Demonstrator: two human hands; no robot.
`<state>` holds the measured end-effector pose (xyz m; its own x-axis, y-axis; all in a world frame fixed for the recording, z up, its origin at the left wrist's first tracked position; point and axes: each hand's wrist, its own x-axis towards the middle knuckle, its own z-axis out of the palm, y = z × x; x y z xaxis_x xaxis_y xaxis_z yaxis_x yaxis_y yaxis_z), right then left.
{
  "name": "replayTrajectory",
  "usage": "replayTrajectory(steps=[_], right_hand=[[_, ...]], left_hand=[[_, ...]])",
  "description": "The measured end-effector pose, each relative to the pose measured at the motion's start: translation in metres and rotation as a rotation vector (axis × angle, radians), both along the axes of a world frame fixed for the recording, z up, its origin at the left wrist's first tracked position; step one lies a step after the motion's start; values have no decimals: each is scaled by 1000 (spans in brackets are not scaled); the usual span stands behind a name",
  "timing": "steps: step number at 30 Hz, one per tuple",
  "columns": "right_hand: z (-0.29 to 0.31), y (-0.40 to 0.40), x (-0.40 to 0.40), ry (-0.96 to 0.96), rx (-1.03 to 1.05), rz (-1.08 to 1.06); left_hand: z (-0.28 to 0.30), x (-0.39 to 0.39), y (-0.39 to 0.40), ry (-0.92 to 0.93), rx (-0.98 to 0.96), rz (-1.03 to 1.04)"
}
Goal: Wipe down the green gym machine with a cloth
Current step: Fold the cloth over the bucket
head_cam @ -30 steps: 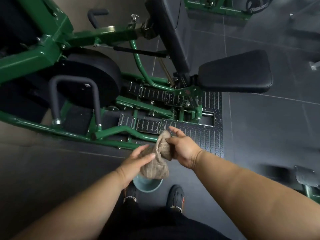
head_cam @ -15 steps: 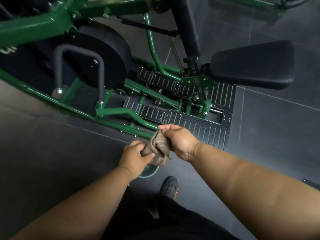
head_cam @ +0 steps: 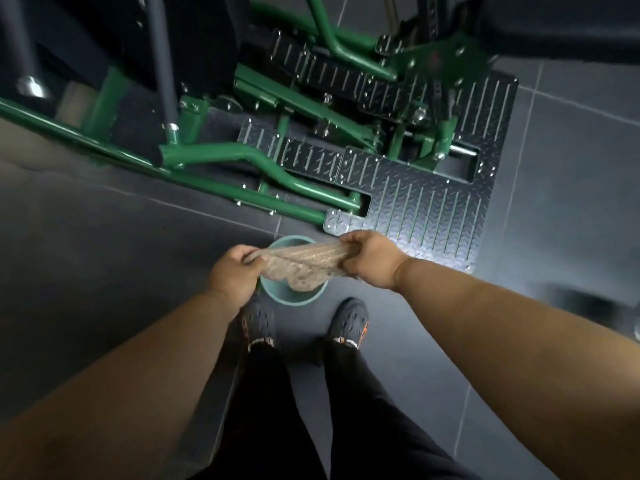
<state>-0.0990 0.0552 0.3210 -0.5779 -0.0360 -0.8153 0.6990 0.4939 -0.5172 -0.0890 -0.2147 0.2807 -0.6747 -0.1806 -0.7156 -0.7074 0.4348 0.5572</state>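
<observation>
A beige striped cloth [head_cam: 300, 268] is stretched between my two hands above a teal bucket [head_cam: 294, 298] on the floor. My left hand [head_cam: 235, 271] grips its left end, and my right hand [head_cam: 369, 259] grips its right end. The cloth sags in the middle over the bucket's opening. The green gym machine [head_cam: 242, 157] fills the upper half of the view, its tubular frame running low across the floor just beyond my hands. Its metal tread plate [head_cam: 433, 209] lies right behind my right hand.
A black seat pad [head_cam: 561, 26] juts out at the top right. A large dark weight disc and a grey handle [head_cam: 162, 64] stand at the top left. My two dark shoes [head_cam: 348, 323] stand on grey floor tiles just behind the bucket.
My hands have pulled apart and spread the bunched cloth out wide. The view has tilted down, bringing the bucket and both shoes into sight.
</observation>
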Motion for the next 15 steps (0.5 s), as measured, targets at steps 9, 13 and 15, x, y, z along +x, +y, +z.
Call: replayTrajectory(steps=[9, 13, 15], right_hand=[[-182, -31, 18, 5, 170, 26], [-229, -51, 24, -24, -136, -249], [-246, -60, 24, -13, -198, -356]], left_hand=[[-153, -19, -31, -283, 295, 398], [-211, -27, -33, -351, 353, 585], [-230, -26, -31, -420, 355, 592]])
